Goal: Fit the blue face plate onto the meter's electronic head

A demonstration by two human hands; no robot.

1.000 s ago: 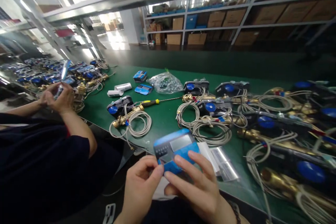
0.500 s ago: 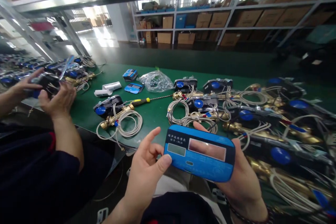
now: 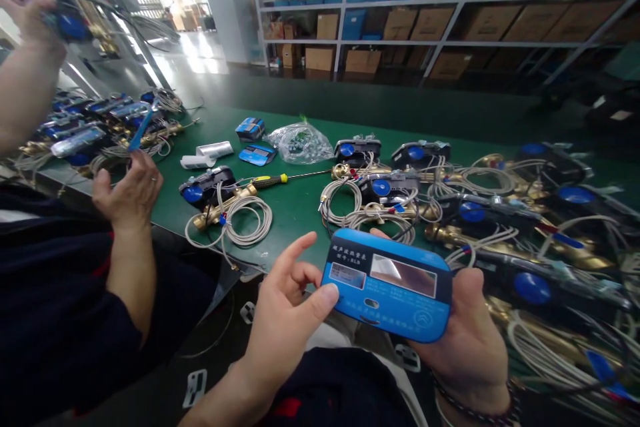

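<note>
A blue meter faceplate (image 3: 395, 320) with printed characters and cut-out windows is held up above the near edge of the bench. My left hand (image 3: 295, 313) pinches its left edge, thumb on the front and index finger stretched out above. Around the plate's right end wraps my right hand (image 3: 470, 333), with part of the fingers hidden behind it. Beyond, a heat meter (image 3: 210, 187) with a brass pipe body and a coiled grey cable lies on the green bench. A screwdriver (image 3: 270, 181) with a yellow-and-black handle rests beside it.
Several more meters (image 3: 470, 212) with coiled cables crowd the right side. A bundled stack of blue plates (image 3: 249, 128), a loose blue plate (image 3: 257, 155), a clear plastic bag (image 3: 303, 143) and a silvery roll (image 3: 214, 149) lie farther back. A co-worker's hand (image 3: 131, 190) is at left.
The faceplate and my hands have shifted slightly right, the plate's printing now clearer. At left, the co-worker has raised a meter high in one hand; the other hand stays low.
</note>
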